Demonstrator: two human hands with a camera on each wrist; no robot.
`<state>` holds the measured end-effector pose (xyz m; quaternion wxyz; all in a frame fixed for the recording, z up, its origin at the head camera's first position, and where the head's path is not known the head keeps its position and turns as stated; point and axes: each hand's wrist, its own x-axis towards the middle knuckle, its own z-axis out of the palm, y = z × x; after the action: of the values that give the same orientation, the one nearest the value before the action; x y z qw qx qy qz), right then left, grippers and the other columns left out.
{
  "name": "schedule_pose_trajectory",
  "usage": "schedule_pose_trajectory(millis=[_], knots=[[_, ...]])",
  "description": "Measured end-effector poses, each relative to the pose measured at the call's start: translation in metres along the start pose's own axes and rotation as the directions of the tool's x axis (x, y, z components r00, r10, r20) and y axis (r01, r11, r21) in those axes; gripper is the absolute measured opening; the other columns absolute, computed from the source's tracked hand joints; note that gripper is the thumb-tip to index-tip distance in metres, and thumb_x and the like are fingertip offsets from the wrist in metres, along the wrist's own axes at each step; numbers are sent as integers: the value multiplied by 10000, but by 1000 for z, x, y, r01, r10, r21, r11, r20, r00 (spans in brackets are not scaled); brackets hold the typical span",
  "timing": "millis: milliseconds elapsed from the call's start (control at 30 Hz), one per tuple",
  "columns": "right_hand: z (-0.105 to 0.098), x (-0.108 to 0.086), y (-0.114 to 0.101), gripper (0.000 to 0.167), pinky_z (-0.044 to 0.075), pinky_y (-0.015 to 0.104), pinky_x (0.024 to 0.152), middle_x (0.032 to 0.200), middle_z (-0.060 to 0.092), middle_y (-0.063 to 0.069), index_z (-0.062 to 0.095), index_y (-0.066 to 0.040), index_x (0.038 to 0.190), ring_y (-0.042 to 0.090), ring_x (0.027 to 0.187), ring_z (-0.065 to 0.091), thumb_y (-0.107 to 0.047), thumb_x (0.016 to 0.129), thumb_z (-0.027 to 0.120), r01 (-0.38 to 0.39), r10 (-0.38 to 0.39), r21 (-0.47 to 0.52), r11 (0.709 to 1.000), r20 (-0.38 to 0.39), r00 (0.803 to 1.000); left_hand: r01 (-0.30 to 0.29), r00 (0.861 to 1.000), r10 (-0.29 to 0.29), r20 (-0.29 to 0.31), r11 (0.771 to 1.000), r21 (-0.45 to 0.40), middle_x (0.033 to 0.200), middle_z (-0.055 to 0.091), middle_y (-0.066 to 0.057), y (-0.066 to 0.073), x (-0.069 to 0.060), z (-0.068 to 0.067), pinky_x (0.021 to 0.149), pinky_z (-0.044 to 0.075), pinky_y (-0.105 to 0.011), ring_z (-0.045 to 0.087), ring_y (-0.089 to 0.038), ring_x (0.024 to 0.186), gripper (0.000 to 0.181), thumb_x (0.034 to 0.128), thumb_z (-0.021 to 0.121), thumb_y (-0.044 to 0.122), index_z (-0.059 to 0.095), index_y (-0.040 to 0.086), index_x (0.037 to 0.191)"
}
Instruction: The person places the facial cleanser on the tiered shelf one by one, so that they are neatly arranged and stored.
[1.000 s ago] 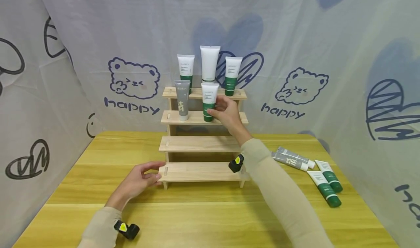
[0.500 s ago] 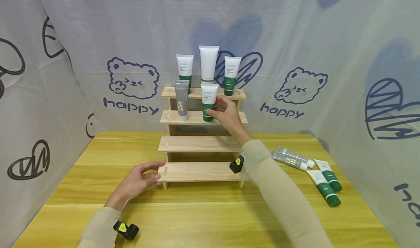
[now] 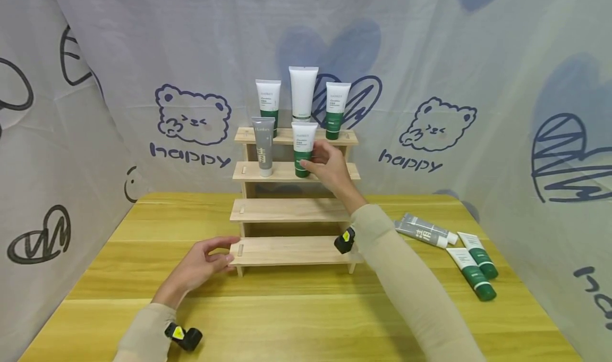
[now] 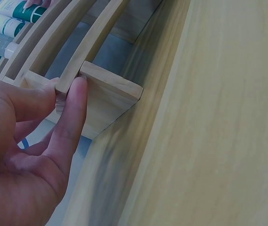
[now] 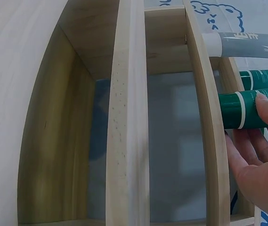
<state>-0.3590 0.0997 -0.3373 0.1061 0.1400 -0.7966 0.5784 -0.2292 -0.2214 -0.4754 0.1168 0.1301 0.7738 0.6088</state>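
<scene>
My right hand (image 3: pixel 331 166) grips a white and green squeeze tube (image 3: pixel 304 139) by its lower part. The tube stands upright, cap down, on the second tier from the top of a wooden stepped rack (image 3: pixel 291 208). On the same tier, to the left, stands a grey tube (image 3: pixel 264 146). In the left wrist view, the thumb and a finger of my left hand (image 4: pixel 35 127) pinch the end of the lowest board (image 4: pixel 84 52). Behind, the top tier bears a tall white tube (image 3: pixel 303 93) between two white and green tubes, one on the left (image 3: pixel 269 104), one on the right (image 3: pixel 337 107).
On the yellow wooden table (image 3: pixel 287 319), to the right, lie grey tubes (image 3: pixel 423 230), partly overlapping, and two white and green tubes (image 3: pixel 473 274). A patterned cloth (image 3: pixel 191 38) hangs behind and on both sides. The two lower tiers hold no tubes.
The head view shifts very slightly. Both hands and the tubes stay where they were, with the right hand still on the white and green tube.
</scene>
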Motion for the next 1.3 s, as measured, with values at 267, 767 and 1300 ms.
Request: schedule_pose_trajectory(millis=[267,767,1300], knots=[[0,-2,-1,477,528,429,1112,1318,675,202,590,-18,1361,347,1224,645,-53,918,761,-11,11,9,1000,6,1000,7,1000,-7,-4,1000,10,1502,441,-330,2,0,0,919,630,-298,710,-175,1120,519,1025,605,44,460,-21,1520],[-19,-15,5,457,545,439,1086,1300,678,238,578,-9,1378,374,1205,654,-19,942,716,71,-73,69,995,20,997,-10,1000,10,17,1000,9,1494,431,-346,3,0,-1,908,634,-303,729,-139,1045,526,1019,609,39,455,-40,1515],[-80,-34,20,443,547,152,952,1309,669,272,550,24,1398,386,1214,637,-35,979,678,111,-111,11,994,-9,994,-45,999,45,26,999,2,1494,454,-360,6,2,-2,911,640,-357,707,-141,1091,534,1002,640,63,470,-72,1490]])
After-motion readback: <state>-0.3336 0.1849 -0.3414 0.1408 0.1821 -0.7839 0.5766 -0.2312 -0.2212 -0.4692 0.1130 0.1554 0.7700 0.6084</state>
